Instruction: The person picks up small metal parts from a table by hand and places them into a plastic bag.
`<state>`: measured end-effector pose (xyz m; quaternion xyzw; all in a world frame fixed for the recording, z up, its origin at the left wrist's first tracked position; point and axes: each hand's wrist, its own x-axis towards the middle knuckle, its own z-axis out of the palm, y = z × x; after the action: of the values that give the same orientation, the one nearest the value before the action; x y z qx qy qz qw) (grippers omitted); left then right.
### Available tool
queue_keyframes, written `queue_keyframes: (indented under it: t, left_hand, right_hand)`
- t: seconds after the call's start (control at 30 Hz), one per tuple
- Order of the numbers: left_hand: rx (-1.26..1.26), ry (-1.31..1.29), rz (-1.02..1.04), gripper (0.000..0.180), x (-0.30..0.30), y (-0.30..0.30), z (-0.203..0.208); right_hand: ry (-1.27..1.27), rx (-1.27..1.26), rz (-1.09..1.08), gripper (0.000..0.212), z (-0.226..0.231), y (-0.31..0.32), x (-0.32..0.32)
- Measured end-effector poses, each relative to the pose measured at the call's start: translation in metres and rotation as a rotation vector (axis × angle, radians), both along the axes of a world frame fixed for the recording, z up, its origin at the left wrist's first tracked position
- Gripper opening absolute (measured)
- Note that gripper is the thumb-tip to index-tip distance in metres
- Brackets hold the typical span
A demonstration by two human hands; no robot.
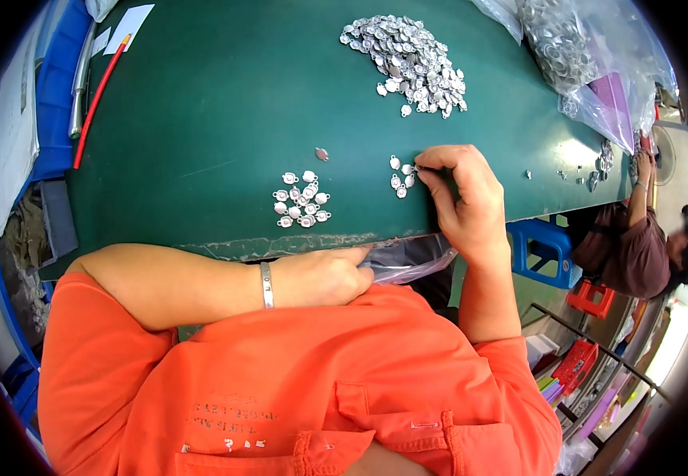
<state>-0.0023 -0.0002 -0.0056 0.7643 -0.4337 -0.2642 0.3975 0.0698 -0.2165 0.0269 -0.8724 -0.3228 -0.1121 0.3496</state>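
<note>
The green counter (201,119) carries, well beyond both hands, the main pile (411,63) of silver pieces. The right hand (475,198) is at the surface, thumb and forefinger pinched together; the left hand (324,278) is at the near edge beside a clear plastic bag (415,268), and whether it grips cannot be told. The loose group (304,202) lies left of the small cluster (402,178). One silver piece (416,167) appears pinched beside that cluster: handle pieces singly, grip lightly, keep groups apart
</note>
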Motion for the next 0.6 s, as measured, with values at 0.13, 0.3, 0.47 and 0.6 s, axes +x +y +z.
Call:
queue_keyframes:
  t: [0.13, 0.3, 0.47, 0.6]
  left_hand:
    - [-0.01, -0.015, 0.014, 0.015, -0.002, -0.001, -0.003]
    - [-0.04, -0.06, 0.04, 0.014, -0.002, 0.0, -0.001]
    - [-0.033, -0.1, 0.043, 0.014, -0.003, 0.0, -0.002]
    - [-0.029, -0.125, 0.033, 0.014, -0.001, 0.0, 0.0]
  right_hand:
    - [0.231, 0.113, -0.185, 0.021, 0.001, -0.004, -0.014]
    - [0.377, 0.322, -0.222, 0.02, -0.003, -0.01, -0.017]
    - [0.596, 0.694, -0.151, 0.019, 0.002, -0.009, -0.022]
    - [0.648, 0.494, -0.08, 0.018, 0.006, -0.019, -0.022]
